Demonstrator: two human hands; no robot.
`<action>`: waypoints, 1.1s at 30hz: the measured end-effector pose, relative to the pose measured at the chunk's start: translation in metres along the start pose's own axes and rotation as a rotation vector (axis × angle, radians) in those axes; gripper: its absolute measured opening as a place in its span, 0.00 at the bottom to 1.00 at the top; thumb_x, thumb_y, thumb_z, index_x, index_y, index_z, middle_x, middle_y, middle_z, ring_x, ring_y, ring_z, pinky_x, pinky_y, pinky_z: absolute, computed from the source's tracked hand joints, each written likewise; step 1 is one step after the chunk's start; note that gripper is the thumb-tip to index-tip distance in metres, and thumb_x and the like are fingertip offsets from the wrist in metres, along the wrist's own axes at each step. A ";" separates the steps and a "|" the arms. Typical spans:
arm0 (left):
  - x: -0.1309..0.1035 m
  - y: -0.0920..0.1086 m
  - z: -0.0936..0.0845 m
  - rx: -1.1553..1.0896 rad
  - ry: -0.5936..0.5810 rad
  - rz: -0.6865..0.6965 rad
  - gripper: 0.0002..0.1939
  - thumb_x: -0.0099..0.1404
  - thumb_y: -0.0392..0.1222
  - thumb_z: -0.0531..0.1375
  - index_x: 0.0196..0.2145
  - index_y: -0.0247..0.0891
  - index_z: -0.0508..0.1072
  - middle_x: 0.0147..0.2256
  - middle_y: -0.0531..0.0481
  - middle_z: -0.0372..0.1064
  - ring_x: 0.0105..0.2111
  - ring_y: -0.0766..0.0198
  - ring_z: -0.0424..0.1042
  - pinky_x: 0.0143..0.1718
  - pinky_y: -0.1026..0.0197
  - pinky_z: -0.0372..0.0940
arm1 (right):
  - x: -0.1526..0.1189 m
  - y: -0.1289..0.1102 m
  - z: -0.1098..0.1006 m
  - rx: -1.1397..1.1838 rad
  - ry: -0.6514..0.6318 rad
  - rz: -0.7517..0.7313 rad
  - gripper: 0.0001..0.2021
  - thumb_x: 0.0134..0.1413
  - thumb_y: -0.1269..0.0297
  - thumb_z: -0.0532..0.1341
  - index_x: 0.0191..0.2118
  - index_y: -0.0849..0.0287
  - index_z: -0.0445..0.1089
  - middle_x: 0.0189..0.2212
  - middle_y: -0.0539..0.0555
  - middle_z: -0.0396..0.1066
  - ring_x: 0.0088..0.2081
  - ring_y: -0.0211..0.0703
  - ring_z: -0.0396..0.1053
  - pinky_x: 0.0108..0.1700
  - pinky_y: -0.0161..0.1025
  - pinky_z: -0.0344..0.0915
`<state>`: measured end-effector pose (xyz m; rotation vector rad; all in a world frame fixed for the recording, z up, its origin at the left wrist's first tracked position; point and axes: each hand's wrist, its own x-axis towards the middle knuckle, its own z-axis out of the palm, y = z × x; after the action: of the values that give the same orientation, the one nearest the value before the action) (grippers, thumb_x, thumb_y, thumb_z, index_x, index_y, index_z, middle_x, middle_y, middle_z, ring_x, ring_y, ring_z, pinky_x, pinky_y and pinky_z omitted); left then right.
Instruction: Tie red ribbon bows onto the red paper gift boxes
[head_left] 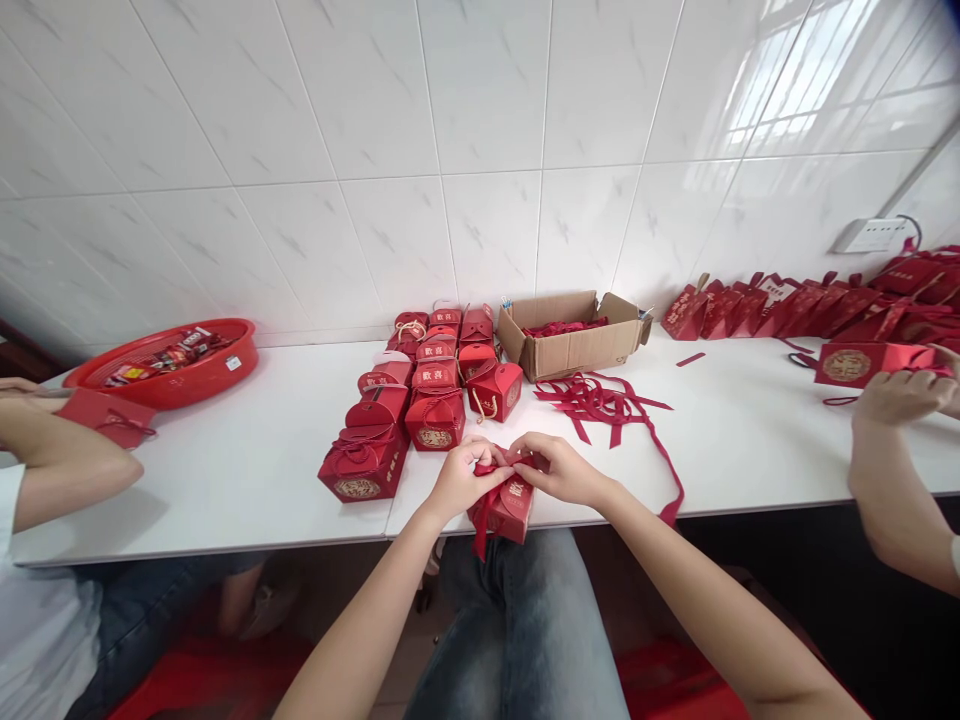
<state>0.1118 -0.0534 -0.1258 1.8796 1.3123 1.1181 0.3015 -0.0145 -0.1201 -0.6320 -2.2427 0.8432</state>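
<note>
A small red gift box [508,515] with gold print sits at the table's front edge, right before me. Red ribbon [482,520] lies across its top, and one end hangs down its left side. My left hand [466,478] pinches the ribbon above the box from the left. From the right, my right hand [559,468] also has its fingers closed on the ribbon, the fingertips of both hands nearly meeting. The knot or loop between the fingers is too small to make out.
Rows of closed red boxes [437,418] stand left of centre. Behind are a cardboard box [577,352] and loose ribbons [600,400]. A red basin [244,365] holds packets. People's arms work at both sides; more red boxes [724,310] line the right wall.
</note>
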 end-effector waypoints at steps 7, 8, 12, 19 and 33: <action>-0.003 -0.005 -0.002 0.059 -0.002 -0.012 0.09 0.54 0.40 0.64 0.21 0.38 0.68 0.29 0.51 0.68 0.38 0.62 0.67 0.41 0.60 0.63 | 0.002 0.004 0.001 -0.042 0.020 0.062 0.06 0.57 0.65 0.55 0.37 0.59 0.67 0.30 0.51 0.70 0.28 0.36 0.63 0.31 0.33 0.59; -0.003 -0.006 -0.002 0.069 -0.005 -0.011 0.09 0.54 0.41 0.64 0.21 0.38 0.67 0.28 0.52 0.68 0.38 0.61 0.67 0.41 0.60 0.63 | 0.002 0.005 0.001 -0.049 0.021 0.064 0.06 0.57 0.64 0.56 0.37 0.59 0.66 0.29 0.51 0.69 0.28 0.36 0.63 0.31 0.33 0.59; -0.005 -0.011 -0.003 0.112 -0.031 0.002 0.12 0.53 0.42 0.65 0.19 0.38 0.66 0.28 0.51 0.69 0.41 0.60 0.67 0.42 0.60 0.62 | 0.000 0.008 -0.003 -0.051 0.029 0.079 0.04 0.55 0.64 0.57 0.36 0.58 0.64 0.28 0.50 0.67 0.28 0.37 0.62 0.31 0.34 0.59; -0.007 -0.010 -0.006 0.008 -0.062 -0.020 0.06 0.55 0.43 0.63 0.26 0.38 0.73 0.33 0.49 0.70 0.45 0.58 0.66 0.46 0.58 0.62 | -0.002 0.011 -0.001 0.002 0.020 0.017 0.05 0.57 0.63 0.57 0.34 0.58 0.66 0.29 0.51 0.69 0.29 0.38 0.64 0.34 0.36 0.61; -0.010 -0.007 0.000 -0.154 0.001 -0.135 0.20 0.53 0.40 0.63 0.14 0.39 0.56 0.30 0.49 0.73 0.48 0.58 0.66 0.49 0.58 0.60 | -0.001 0.013 0.004 0.023 -0.011 -0.024 0.05 0.55 0.65 0.59 0.32 0.59 0.71 0.29 0.53 0.70 0.30 0.39 0.66 0.36 0.37 0.63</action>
<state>0.1069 -0.0602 -0.1345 1.6544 1.2943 1.1171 0.3020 -0.0074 -0.1320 -0.5896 -2.2427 0.8609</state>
